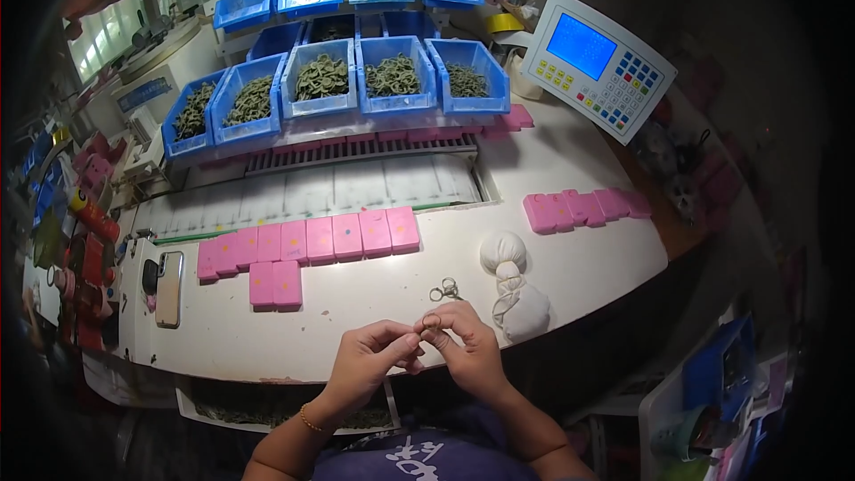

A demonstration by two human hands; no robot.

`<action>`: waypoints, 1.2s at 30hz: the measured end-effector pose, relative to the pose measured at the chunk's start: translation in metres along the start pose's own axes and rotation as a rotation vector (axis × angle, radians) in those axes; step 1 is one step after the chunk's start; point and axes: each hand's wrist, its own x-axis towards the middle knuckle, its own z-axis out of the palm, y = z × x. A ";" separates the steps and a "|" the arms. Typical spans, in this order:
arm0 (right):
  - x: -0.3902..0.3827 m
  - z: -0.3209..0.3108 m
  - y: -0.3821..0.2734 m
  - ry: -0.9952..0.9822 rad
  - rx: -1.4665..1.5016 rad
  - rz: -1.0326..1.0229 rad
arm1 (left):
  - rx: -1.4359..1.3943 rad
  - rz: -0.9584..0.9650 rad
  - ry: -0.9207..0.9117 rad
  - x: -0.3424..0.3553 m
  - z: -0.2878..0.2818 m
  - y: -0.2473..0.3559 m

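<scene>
Dim, cluttered room; a bright window [98,44] far left of and beyond the white, tied cloth bundle [508,276]. The broad white worktable [356,321] carries that bundle near its front edge; top smooth, a few scuffs and chips left of the bundle. Beyond and left of the bundle: tiers of blue plastic open-front bins [399,105], several heaped with small grey-green pieces. White control panel with blue screen and coloured keys [588,62] beyond and right of the bundle. Flat pink blocks with small coloured marks [319,240] in a row to its left, two more set against that row's near side; other pink blocks right of and beyond the bundle. Gold-cased phone [167,289] far left. Both hands just left of the bundle's near end. Right hand [468,352] pinches the ring between thumb and fingers; left hand [378,352] has its fingertips drawn together beside it, whether gripping cannot tell. Small metal loops [444,290] just beyond the hands. The thin round ring [432,316]: slender, open-centred; finish too small to tell.
</scene>
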 end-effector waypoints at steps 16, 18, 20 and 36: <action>-0.003 -0.015 0.016 0.113 -0.755 -0.143 | 1.075 0.469 0.344 -0.040 -0.011 -0.021; 0.002 -0.030 0.028 0.123 -0.847 -0.135 | 1.155 0.340 0.362 -0.064 -0.030 -0.021; 0.007 -0.040 0.038 0.094 -0.922 -0.063 | 1.237 0.239 0.359 -0.085 -0.048 -0.022; -0.009 -0.018 0.070 -0.201 -0.464 -0.252 | -1.303 -0.630 -0.078 0.003 0.007 -0.176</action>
